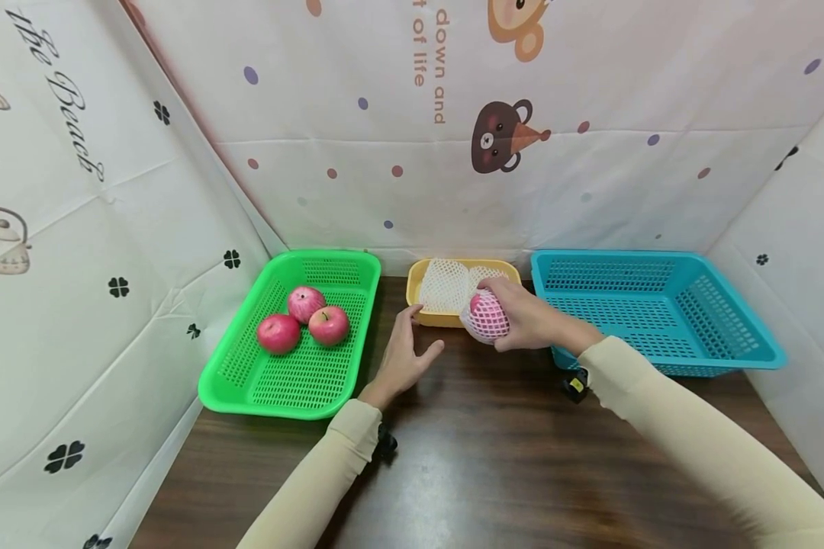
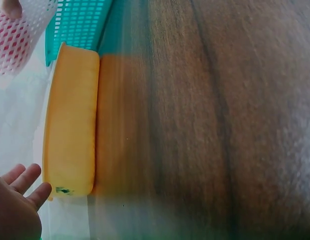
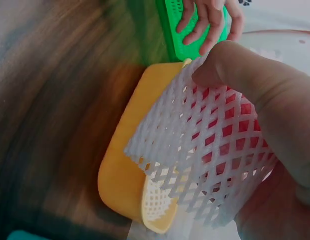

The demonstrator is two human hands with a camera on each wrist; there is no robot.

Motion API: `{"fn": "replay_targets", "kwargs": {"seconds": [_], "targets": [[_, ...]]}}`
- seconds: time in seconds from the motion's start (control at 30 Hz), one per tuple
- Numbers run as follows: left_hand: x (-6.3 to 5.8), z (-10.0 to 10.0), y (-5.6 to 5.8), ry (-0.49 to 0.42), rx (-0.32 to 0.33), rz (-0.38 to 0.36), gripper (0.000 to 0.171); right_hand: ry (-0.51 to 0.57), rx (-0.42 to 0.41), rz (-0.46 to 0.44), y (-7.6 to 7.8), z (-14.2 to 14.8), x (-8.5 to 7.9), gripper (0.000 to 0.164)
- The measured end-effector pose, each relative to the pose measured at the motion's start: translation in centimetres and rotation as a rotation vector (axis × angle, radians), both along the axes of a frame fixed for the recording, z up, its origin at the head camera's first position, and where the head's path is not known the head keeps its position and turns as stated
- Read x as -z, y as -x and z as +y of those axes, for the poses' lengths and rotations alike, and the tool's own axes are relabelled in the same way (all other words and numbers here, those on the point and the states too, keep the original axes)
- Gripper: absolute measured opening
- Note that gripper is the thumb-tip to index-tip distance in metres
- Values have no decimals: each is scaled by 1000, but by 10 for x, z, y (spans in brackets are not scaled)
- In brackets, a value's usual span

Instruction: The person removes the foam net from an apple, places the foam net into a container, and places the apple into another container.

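Note:
My right hand [image 1: 524, 313] grips an apple [image 1: 489, 315] wrapped in a white foam net [image 3: 195, 145], held just in front of the yellow basket [image 1: 439, 319]. In the right wrist view the thumb presses on the net, and red skin shows through its mesh. My left hand [image 1: 401, 353] holds nothing; its fingers are spread and relaxed near the left end of the yellow basket. Inside that basket lie white foam nets [image 1: 444, 284]. The left wrist view shows the left fingers [image 2: 27, 177] beside the basket's end.
On the left, a green basket [image 1: 284, 412] holds three bare red apples [image 1: 329, 325]. A blue basket [image 1: 659, 305] stands on the right. All rest on a dark wooden table [image 1: 467, 457], with printed white cloth [image 1: 384, 191] hanging behind and at the sides.

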State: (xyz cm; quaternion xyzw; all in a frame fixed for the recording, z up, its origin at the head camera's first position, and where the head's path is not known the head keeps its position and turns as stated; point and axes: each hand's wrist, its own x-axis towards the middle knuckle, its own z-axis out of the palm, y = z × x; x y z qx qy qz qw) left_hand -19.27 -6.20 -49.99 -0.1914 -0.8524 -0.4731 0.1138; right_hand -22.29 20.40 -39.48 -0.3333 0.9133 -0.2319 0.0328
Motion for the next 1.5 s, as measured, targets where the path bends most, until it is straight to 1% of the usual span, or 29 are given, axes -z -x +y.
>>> {"fn": "replay_targets", "kwargs": {"seconds": [0.17, 0.3, 0.43, 0.53, 0.67, 0.77, 1.03, 1.23, 1.43, 1.5], "targets": [[4, -3, -2, -17, 6, 11, 76, -13, 7, -30, -2, -7, 7, 103], [5, -5, -2, -31, 5, 24, 70, -34, 12, -35, -3, -13, 12, 100], [5, -7, -2, -50, 7, 48, 65, -44, -2, -10, -2, -20, 18, 98], [4, -8, -2, -61, 14, 56, 65, -25, -26, 14, -1, -25, 24, 97], [5, -9, -2, -66, 20, 52, 64, -14, -54, 47, 0, -30, 32, 94], [6, -10, -1, -70, 22, 49, 64, -20, -57, 55, 0, -34, 37, 93], [7, -10, -1, -57, 29, 40, 66, -29, -56, 6, 1, -43, 46, 94], [8, -12, -2, -63, 19, 20, 65, -22, -72, 3, 0, -49, 51, 94], [10, -14, -2, -60, 3, 4, 63, -45, -70, -42, -2, -54, 56, 96], [10, -14, -3, -54, -1, 0, 63, -42, -67, -41, -3, -55, 58, 96]]}}
